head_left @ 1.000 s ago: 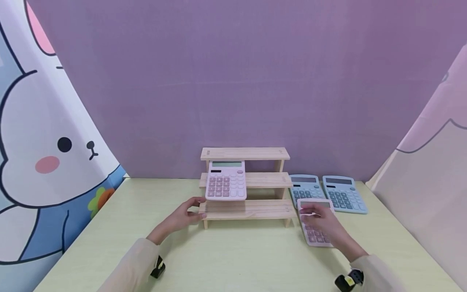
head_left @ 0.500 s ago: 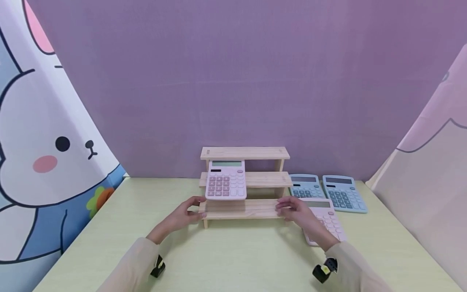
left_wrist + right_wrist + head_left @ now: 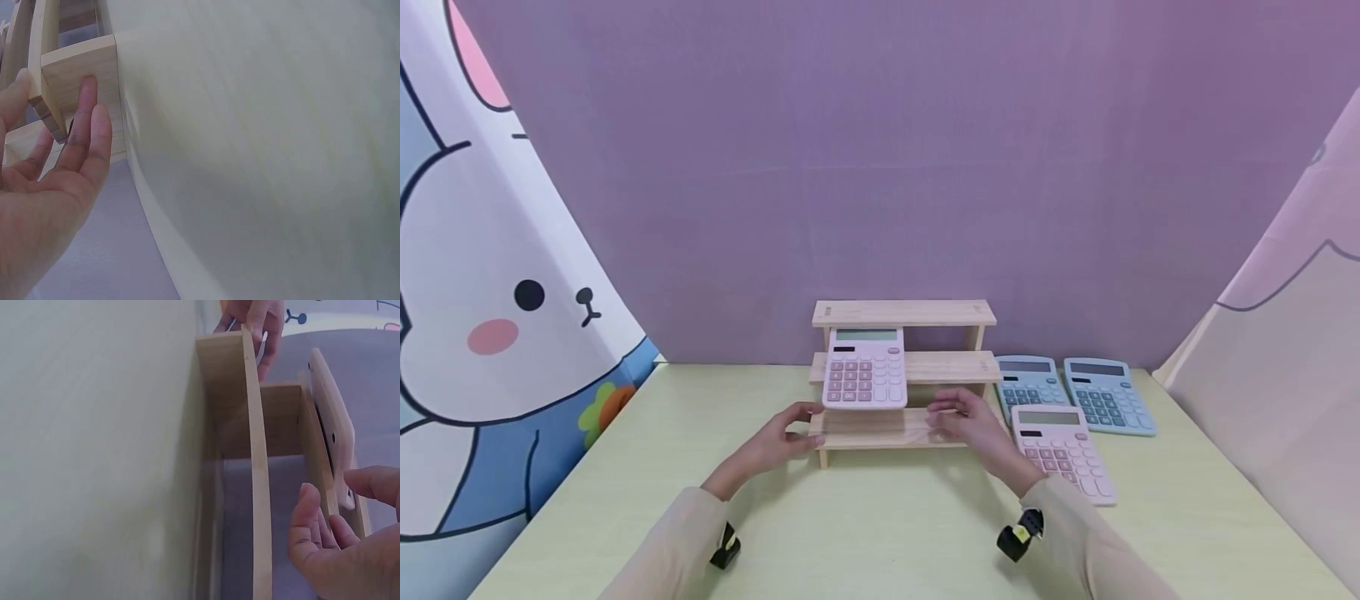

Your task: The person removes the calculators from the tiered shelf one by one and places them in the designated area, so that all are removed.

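Note:
A three-step wooden stand [image 3: 925, 367] sits mid-table, and a pink calculator [image 3: 865, 368] leans upright on its left half. My left hand [image 3: 805, 427] is at the left end of the lowest step. In the left wrist view its straight fingers [image 3: 87, 106] lie flat against the end panel [image 3: 81, 65], with the thumb on the far side of the step. My right hand [image 3: 943, 421] hovers over the lowest step just right of the leaning calculator. It holds nothing, and its fingers [image 3: 309, 519] are loosely bent near the calculator's back [image 3: 331, 419].
A second pink calculator [image 3: 1063, 450] lies flat on the pale green table [image 3: 880, 533] right of the stand. Two blue calculators [image 3: 1028, 383] [image 3: 1108, 396] lie behind it. A purple wall and cartoon-print curtains enclose the table.
My right hand left the pink calculator lying on the table and moved left to the stand's lowest step. The left hand stayed at the stand's left end.

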A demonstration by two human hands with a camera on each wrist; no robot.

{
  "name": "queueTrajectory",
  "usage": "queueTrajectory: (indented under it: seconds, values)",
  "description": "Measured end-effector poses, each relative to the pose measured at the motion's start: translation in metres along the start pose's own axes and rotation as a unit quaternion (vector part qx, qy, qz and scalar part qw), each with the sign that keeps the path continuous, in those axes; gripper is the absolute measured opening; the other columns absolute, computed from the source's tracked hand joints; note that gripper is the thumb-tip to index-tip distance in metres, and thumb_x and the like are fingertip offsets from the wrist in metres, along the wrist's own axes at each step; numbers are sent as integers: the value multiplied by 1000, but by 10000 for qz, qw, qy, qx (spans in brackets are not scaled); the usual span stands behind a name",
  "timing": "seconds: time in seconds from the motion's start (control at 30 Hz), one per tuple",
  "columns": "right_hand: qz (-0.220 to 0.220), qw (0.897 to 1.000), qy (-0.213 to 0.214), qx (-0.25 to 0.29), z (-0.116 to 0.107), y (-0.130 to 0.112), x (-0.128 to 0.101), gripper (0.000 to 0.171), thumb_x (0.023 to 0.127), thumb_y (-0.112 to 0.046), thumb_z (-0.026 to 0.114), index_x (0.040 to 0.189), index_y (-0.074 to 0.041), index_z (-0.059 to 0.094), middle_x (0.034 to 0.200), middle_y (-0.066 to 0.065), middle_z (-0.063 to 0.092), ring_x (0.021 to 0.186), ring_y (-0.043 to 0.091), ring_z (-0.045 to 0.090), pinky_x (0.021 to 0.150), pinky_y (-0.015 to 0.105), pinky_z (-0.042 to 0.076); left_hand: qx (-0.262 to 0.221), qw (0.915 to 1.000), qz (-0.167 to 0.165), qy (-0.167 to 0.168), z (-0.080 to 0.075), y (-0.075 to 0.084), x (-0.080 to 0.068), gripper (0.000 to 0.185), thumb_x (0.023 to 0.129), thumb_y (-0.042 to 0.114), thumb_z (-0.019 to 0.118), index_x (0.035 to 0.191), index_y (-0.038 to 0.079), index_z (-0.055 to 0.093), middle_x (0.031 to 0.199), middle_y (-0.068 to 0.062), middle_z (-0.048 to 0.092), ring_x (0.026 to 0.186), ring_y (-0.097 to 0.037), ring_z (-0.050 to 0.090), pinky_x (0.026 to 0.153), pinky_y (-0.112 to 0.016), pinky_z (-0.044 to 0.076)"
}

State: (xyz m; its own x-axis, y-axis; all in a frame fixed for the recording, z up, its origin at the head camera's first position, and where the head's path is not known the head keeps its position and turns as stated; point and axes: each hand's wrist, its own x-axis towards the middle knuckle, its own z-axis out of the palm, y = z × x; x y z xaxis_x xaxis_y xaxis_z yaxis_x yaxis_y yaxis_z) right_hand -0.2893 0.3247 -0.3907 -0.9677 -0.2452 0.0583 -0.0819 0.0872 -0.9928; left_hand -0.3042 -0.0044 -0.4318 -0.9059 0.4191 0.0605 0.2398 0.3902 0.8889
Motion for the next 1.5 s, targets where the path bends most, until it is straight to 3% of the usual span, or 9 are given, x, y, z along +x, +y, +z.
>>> queueTrajectory:
  seconds: [0.27,0.5,0.73,1.13,1.5]
  values:
    - [-1,9982,24,598,16,-6,7,46,86,-2,56,128,5,38,122,28,48,94,31,61,83,47,52,70,10000,37,34,0,0,0,62,85,26,64,136,5,35,127,-22,42,105,-33,57,85,-33,52]
    - [119,9966,352,737,27,-8,13,45,84,-6,61,126,-4,45,119,19,54,95,32,61,80,47,53,56,10000,12,28,-1,0,0,62,85,26,64,136,5,35,127,-22,41,102,-31,59,83,-33,53]
    - [120,9927,431,1124,37,-8,15,47,85,-5,60,129,-6,43,117,15,54,98,34,59,82,47,52,119,9999,33,45,-1,1,1,62,85,27,64,136,5,35,128,-22,41,104,-31,58,84,-33,52]
    - [77,9850,478,1658,47,-10,18,50,84,6,56,131,-2,40,110,13,54,84,16,61,88,37,51,139,9999,11,82,1,1,1,62,85,26,65,135,4,36,127,-22,42,106,-34,56,84,-33,52]
    - [35,9834,315,1786,49,-10,19,50,85,8,52,132,2,37,113,18,53,84,14,61,85,33,52,140,9998,-21,104,1,3,-1,63,85,27,64,135,2,35,127,-22,42,106,-34,56,84,-34,52]
